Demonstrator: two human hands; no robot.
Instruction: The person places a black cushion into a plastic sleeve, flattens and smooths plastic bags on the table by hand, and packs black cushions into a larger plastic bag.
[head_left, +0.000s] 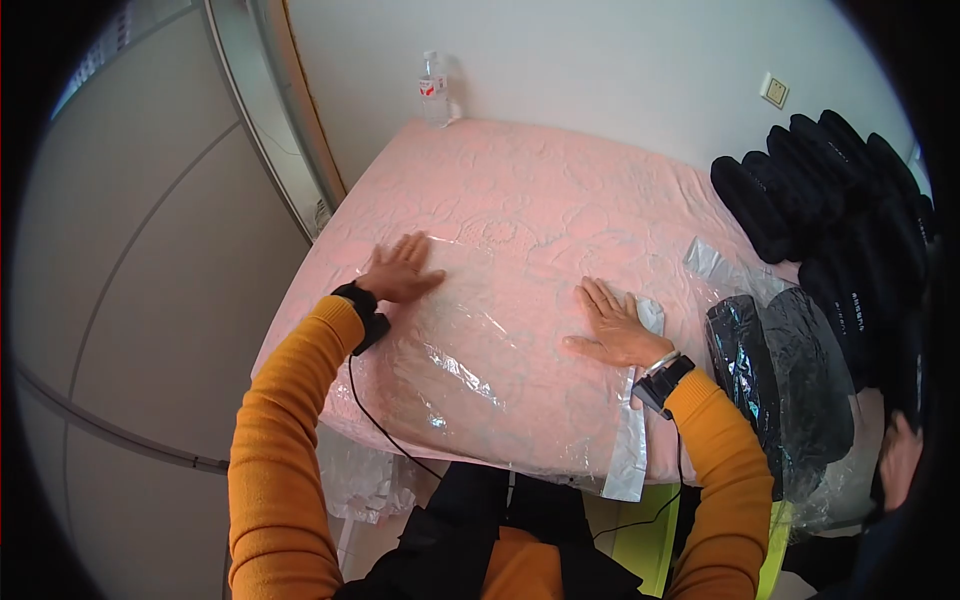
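A clear plastic bag [455, 375] lies flat over the pink patterned cover [560, 170]. A whitish strip [630, 445] runs along the bag's right edge. My left hand [400, 272] rests flat near the bag's upper left corner, fingers stretched forward. On the right, my right hand [618, 328] lies palm down with fingers spread, close to the top of the whitish strip. Neither hand holds anything. Each wrist wears a black strapped device with a cable.
Black padded items [840, 190] are piled at the far right, and dark items in clear plastic [770, 370] lie nearer. Another person's hand [900, 455] shows at the right edge. A plastic bottle [432, 90] stands by the wall. Grey cabinet doors [140, 250] rise at left.
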